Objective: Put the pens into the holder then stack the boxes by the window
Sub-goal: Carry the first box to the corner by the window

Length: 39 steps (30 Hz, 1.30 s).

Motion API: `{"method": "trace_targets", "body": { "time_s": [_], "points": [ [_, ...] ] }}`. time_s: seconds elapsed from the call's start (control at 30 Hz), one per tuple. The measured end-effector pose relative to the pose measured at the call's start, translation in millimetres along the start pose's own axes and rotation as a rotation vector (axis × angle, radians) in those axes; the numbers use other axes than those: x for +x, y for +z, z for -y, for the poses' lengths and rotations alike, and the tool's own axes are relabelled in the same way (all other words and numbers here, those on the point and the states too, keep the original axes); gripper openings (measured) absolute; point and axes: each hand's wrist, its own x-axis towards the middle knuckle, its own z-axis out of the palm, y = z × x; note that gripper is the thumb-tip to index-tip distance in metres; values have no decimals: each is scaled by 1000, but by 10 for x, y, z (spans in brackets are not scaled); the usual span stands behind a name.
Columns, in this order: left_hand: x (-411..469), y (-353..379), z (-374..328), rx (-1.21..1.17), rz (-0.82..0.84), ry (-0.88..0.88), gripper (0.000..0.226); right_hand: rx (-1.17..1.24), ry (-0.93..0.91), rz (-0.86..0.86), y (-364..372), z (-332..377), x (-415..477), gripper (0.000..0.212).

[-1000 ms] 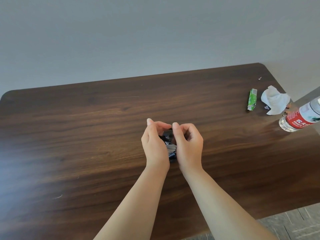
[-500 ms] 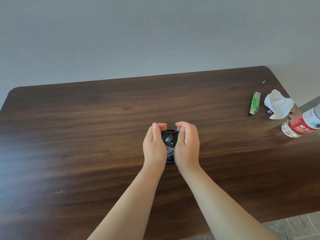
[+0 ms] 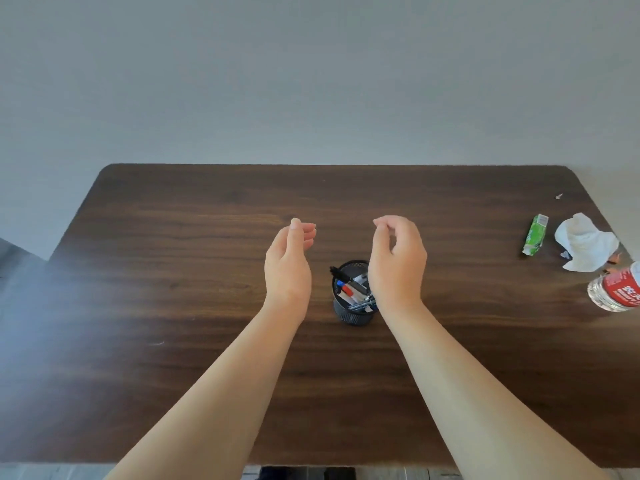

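Observation:
A black mesh pen holder (image 3: 350, 315) stands upright in the middle of the dark wooden table (image 3: 173, 271). Several pens (image 3: 353, 292) sit inside it, one with a blue cap and one with a red. My left hand (image 3: 289, 265) hovers to the holder's left, fingers loosely curled and apart, holding nothing. My right hand (image 3: 396, 268) hovers just to its right, above the rim, and is also empty; its wrist hides the holder's right edge. No boxes or window are in view.
At the table's right end lie a green packet (image 3: 535, 234), a crumpled white tissue (image 3: 585, 247) and a clear bottle with a red label (image 3: 616, 292). A small speck (image 3: 558, 196) lies near the far right corner. A grey wall runs behind the table.
Both hands have let go of the holder and moved apart to either side of it. The view has pulled back and tilted up, showing more wall.

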Motion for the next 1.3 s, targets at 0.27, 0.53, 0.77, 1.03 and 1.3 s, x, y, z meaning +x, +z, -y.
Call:
{"method": "trace_targets", "body": {
  "time_s": [0.27, 0.53, 0.77, 1.03, 1.3],
  "points": [
    [-278, -1259, -285, 30, -168, -19, 31, -69, -164, 386, 419, 839, -507, 20],
    [-872, -2940, -41, -48, -389, -174, 40, -198, -248, 765, 980, 1291, -2031, 20],
    [-1843, -4711, 518, -97, -526, -203, 40, -271, -352, 982, 1525, 1787, -3777, 18],
    [-3084, -6539, 1763, -213, -784, -468, 38, -366, -423, 1351, 2195, 1943, -5837, 17],
    [-3514, -7529, 2840, -486, -1037, -712, 31, -605, -562, 1595, 3311, 1811, -7119, 19]
  ]
}}
